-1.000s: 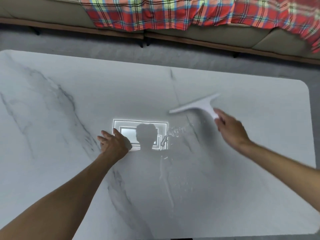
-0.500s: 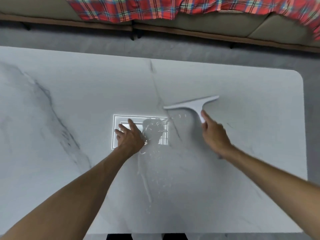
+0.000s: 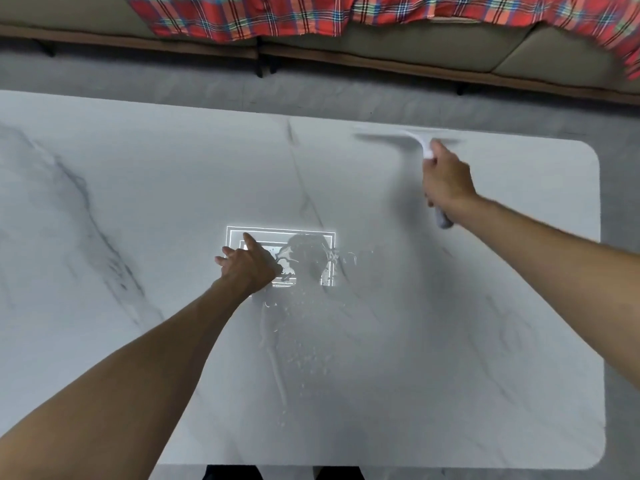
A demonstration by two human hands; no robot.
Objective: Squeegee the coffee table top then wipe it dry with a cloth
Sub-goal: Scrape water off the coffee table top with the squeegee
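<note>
**Squeegee step under way, blade at far right edge, no wiping yet**

Head view. The right hand (image 3: 446, 181) is clamped round the squeegee (image 3: 423, 145). The handle (image 3: 443, 220) runs through the fist and its end pokes out on the near side. The blade (image 3: 388, 136) is blurred. It lies crosswise at the far edge of the table (image 3: 138, 202), on the right part, roughly parallel to that edge. Cannot tell if the rubber touches the top or sits just above it.

The left hand (image 3: 251, 268) rests flat mid-table, holding nothing, with its fingers (image 3: 250, 241) straight and spread. It partly covers a bright light reflection (image 3: 311, 233).

Water (image 3: 287, 358) shows as droplets plus a thin streak, running from just beside the left hand toward the near edge at centre. No drops are visible on the right part.

No cloth is in view. Far side: a sofa (image 3: 398, 43) with a plaid blanket (image 3: 277, 15), and a grey rug (image 3: 346, 95) between it and the table.

Step, as a judgement: this is the squeegee phase, set up for a pull from the far edge down the right lane. The cloth wipe is not started.

The next move calls for:
- The blade set flat on the top, with even pressure along its whole width.
- A straight pull toward the near edge.
- Further lanes after that, overlapping leftward into the wet centre.
- The left hand lifted first, since it sits in the centre lane.
</note>
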